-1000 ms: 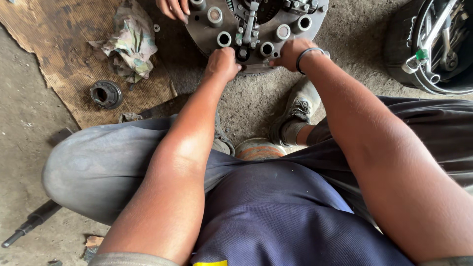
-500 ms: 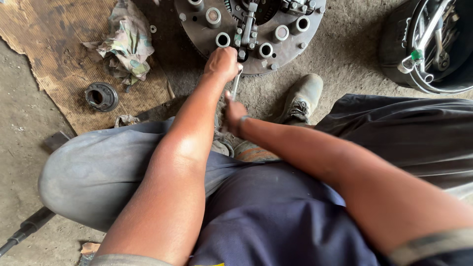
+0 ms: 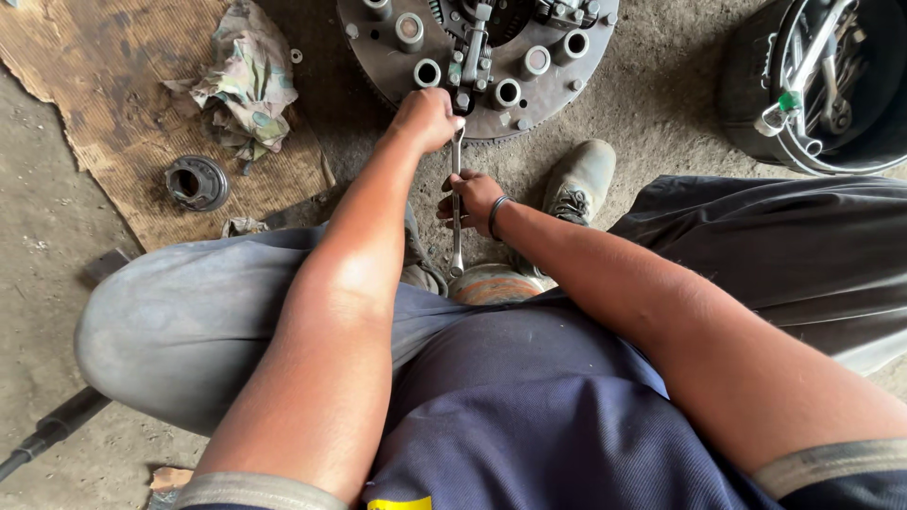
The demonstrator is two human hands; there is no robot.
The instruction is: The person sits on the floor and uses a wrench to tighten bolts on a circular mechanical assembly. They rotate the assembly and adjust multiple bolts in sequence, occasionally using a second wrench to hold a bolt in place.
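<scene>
Dusty concrete floor (image 3: pixel 661 104) (worn cardboard sheet (image 3: pixel 104 104) on it), daylight

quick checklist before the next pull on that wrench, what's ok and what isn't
1. Right hand gripping the wrench shaft: ok.
2. Left hand closed at the wrench head, on the edge of the clutch pressure plate: ok.
3. Wrench head seated on its bolt: cannot tell, hidden by the left hand.
4. Shoe close beside the swing path: not ok.
5. Bucket of tools at the person's right: ok.
</scene>
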